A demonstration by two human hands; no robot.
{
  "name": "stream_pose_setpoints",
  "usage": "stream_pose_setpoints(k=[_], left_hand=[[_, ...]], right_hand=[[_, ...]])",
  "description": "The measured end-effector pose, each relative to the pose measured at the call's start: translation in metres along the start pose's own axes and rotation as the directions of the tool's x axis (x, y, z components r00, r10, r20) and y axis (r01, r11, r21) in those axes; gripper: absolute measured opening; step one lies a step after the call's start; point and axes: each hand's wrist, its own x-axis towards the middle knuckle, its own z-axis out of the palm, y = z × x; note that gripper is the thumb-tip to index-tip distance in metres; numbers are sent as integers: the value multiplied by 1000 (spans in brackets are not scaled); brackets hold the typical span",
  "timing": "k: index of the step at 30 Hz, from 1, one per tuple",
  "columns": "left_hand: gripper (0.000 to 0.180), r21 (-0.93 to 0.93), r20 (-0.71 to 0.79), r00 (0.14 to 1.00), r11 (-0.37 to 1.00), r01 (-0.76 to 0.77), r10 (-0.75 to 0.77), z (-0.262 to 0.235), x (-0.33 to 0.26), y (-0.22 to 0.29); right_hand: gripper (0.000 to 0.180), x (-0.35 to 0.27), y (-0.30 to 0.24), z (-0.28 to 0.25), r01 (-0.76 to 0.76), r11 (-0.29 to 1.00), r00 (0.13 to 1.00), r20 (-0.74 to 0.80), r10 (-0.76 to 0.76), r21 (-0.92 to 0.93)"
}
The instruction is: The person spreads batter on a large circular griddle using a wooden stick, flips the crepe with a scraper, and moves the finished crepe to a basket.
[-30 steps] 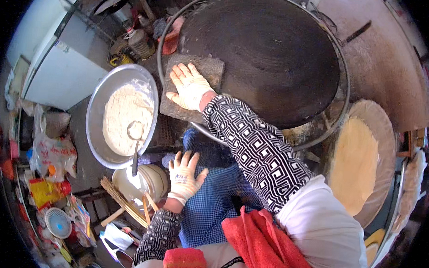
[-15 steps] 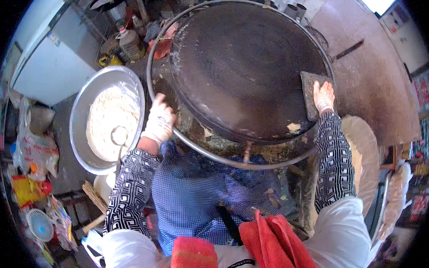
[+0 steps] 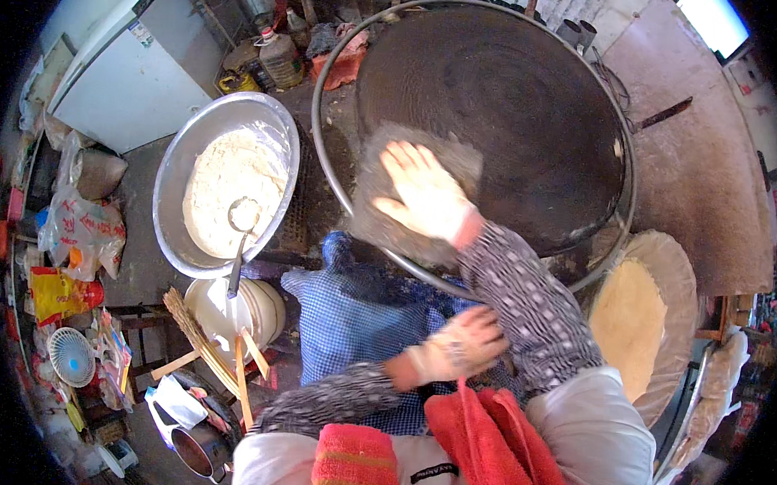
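Pale flat sheet seen laid in lined tray, judged finished. Much batter left in bowl, ladle rested there. Dark surface seen on griddle, wiping judged partly done; pale scrap left at right edge.

Pad placed over griddle's near-left edge, directly under right hand; palm laid flat, fingers spread, nothing gripped. Left hand held near lap, apart from pad, fingers loosely extended, blurred; nothing seen held.
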Motion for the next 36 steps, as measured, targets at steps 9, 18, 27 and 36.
stream_pose_setpoints(k=[9, 18, 27, 36], left_hand=[[75, 261, -224, 503, 446, 856, -835, -87, -173, -56], [76, 206, -284, 586, 549, 810, -759, -81, -154, -69], [37, -964, -58, 239, -8, -265, -969, -71, -124, -105], [34, -970, 44, 602, 109, 215, -797, -43, -24, 80]], right_hand=[[75, -205, 174, -82, -781, 510, 548, -2, 837, -360], [63, -42, 137, -30, -637, 687, 761, -141, 634, -349], [74, -47, -104, 14, -204, 979, 969, 144, 202, 5], [68, -308, -150, -119, -640, 755, 768, 71, 637, 144]])
